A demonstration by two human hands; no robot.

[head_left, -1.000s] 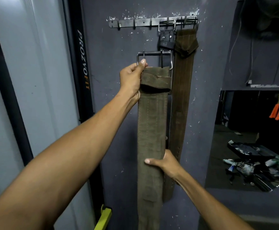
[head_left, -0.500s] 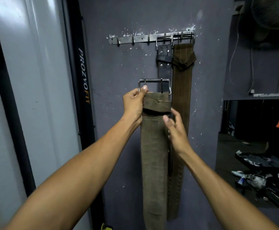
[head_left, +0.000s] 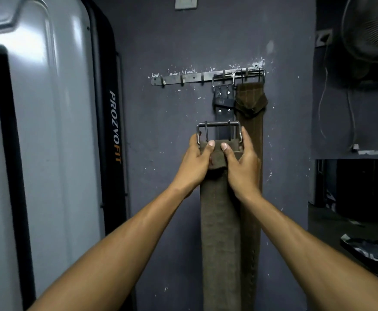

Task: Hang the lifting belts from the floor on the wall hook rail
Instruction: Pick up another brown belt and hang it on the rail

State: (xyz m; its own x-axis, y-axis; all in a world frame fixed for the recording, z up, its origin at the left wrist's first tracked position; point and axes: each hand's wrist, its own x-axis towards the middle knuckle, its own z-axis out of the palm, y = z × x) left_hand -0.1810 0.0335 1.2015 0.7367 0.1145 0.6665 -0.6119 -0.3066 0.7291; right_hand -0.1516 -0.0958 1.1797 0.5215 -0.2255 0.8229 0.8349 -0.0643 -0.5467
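**Lifting the third belt's buckle to a free hook**

Both hands grip the top of the olive-green woven canvas lifting belt (head_left: 220, 221), the left hand (head_left: 196, 163) at the left corner and the right hand (head_left: 242, 164) at the right, thumbs pressed on the folded fabric just under the rectangular steel double-prong buckle (head_left: 219, 131). The belt is held in front of the wall, below the long grey metal hook rail (head_left: 183, 78), its strap hanging straight down out of the bottom of the view.

To do this step well, I would raise the buckle level, keeping both corners at equal height so the frame does not twist. The free hooks lie to the left of the two belts already hung, so the buckle should go up and slightly left, then its top bar over a hook and down until it seats. Let go only once the weight is on the hook; the loose prongs could snag on the neighbouring buckle.

The belt looks thick, stiff and coarse, with stitched lines along its length and a folded, sewn end around the buckle. The black leather belt (head_left: 224, 102) and the brown stitched canvas belt (head_left: 251, 104) hang at the rail's right end.
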